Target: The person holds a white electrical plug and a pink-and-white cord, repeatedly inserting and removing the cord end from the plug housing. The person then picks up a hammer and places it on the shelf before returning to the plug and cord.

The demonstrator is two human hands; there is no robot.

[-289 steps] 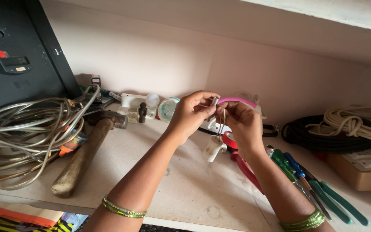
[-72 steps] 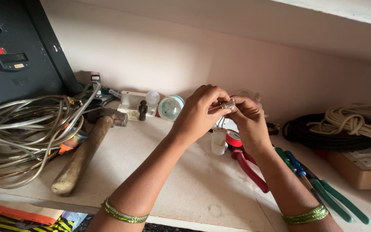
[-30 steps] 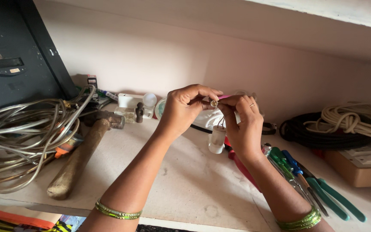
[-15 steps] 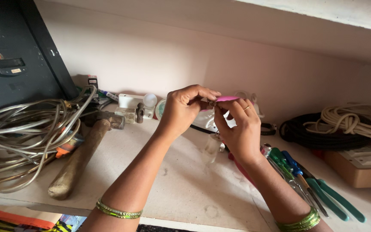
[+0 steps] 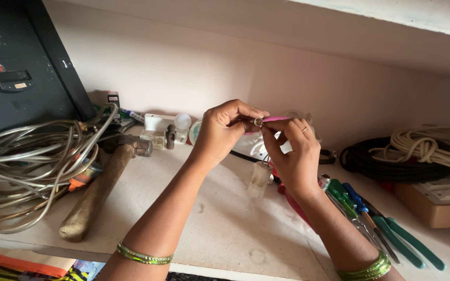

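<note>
1. Fingertip work going on over the shelf (image 5: pixel 225 229): left hand (image 5: pixel 225 132) and right hand (image 5: pixel 295 156) are raised together above it, both pinched shut on the same small job. Left thumb and forefinger grip a tiny round metal fitting (image 5: pixel 258 122); the right fingers close on the pink tube (image 5: pixel 277 119) just right of it, touching it.

2. My take on doing this bit well: keep the grip close to the fitting on both sides so the tube doesn't flex, line the two up straight, and turn or push gently instead of forcing it. Small part like that would slip out easily, so wrists close together seems smart.

3. A whitish plastic piece (image 5: pixel 260 178) hangs below the hands on thin wires, just above the shelf. I can't tell exactly how it joins the fitting, the fingers hide that.

4. Where stuff sits: the fitting is right between the two hands, high and toward the far wall. Near right of the right wrist lie green-handled screwdrivers (image 5: pixel 391 234) and red-handled pliers (image 5: pixel 292 200), partly under the forearm.

5. Well off to the left: a wooden-handled hammer (image 5: pixel 97 192) and a coil of pale cable (image 5: pixel 27 166). Far right has a black cable coil (image 5: pixel 391 161) with rope (image 5: pixel 433 145) on it.
</note>
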